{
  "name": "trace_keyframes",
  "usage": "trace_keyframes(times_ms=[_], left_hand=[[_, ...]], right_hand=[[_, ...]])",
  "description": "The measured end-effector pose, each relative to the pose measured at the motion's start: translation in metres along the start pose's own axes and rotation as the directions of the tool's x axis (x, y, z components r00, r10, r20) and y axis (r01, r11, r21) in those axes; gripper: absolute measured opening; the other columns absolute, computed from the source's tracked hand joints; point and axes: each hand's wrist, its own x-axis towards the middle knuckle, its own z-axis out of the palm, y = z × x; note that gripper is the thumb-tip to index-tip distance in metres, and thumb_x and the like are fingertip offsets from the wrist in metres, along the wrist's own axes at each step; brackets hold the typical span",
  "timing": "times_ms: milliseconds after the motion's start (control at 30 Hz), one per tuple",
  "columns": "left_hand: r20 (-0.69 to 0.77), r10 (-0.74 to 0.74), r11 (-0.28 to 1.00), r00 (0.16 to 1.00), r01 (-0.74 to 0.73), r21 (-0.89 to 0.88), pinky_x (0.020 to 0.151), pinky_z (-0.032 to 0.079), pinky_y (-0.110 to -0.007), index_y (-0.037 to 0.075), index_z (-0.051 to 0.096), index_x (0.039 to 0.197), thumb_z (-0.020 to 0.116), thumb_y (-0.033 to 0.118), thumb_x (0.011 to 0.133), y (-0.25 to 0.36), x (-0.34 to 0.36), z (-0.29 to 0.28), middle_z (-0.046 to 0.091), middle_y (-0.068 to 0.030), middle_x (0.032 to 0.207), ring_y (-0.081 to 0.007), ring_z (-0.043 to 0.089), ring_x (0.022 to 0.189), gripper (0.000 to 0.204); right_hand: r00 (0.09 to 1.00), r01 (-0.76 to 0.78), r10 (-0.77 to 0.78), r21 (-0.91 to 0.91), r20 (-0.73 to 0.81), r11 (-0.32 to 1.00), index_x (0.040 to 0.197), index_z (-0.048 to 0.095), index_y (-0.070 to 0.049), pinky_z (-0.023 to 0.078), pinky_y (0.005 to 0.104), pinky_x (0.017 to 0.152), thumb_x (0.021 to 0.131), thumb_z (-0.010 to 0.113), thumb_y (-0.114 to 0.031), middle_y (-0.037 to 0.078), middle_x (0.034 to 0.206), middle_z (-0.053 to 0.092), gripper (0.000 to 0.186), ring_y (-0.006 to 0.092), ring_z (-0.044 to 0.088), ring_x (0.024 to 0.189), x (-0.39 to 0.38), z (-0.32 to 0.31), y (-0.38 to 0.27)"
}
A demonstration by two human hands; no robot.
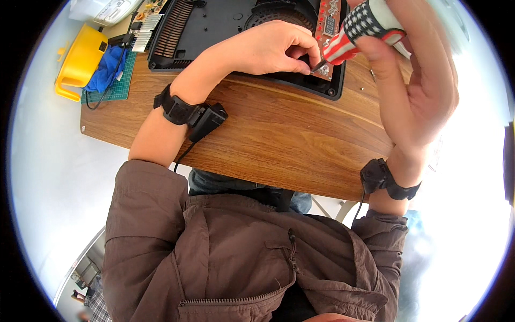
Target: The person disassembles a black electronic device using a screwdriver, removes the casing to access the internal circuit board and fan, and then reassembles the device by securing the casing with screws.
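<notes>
My right hand (421, 91) grips a screwdriver (343, 47) with a thick handle patterned in stars and red-and-white stripes. Its dark tip points down at the near end of a reddish-brown circuit board (321, 38) that carries a small digital display (329, 25). Beside that tip, the thumb and forefinger of my left hand (271, 49) are pinched together; whether a small part sits between them I cannot make out. Under both hands lies a black plastic housing (214, 24) with vent slots and a round grille, and the board is along its right side.
On the left, a yellow container (80, 61) and a blue cloth (109, 70) lie by a green cutting mat (122, 86). A finned metal heat sink (145, 35) adjoins the housing. Tiny screws (362, 88) dot the wooden table (279, 134). Black cabled devices (208, 121) are strapped to both wrists.
</notes>
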Motion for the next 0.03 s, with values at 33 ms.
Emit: trace_keyframes(times_ms=[33], left_hand=[[0.017,-0.038,0.999,0.999,0.039,-0.014,0.067,0.045,-0.031,0.003,0.072,0.098,0.079,0.01,0.087,0.0037,0.0001,-0.0019,0.057,-0.0024,0.081,-0.0143,0.051,0.071,0.015]], right_hand=[[1.0,-0.001,0.001,-0.003,-0.001,1.0,0.131,0.064,0.001,0.054,0.0331,0.087,0.079,0.08,-0.012,0.022,0.122,0.064,0.056,0.0278,0.068,0.101,-0.0005,-0.0007,-0.0005]])
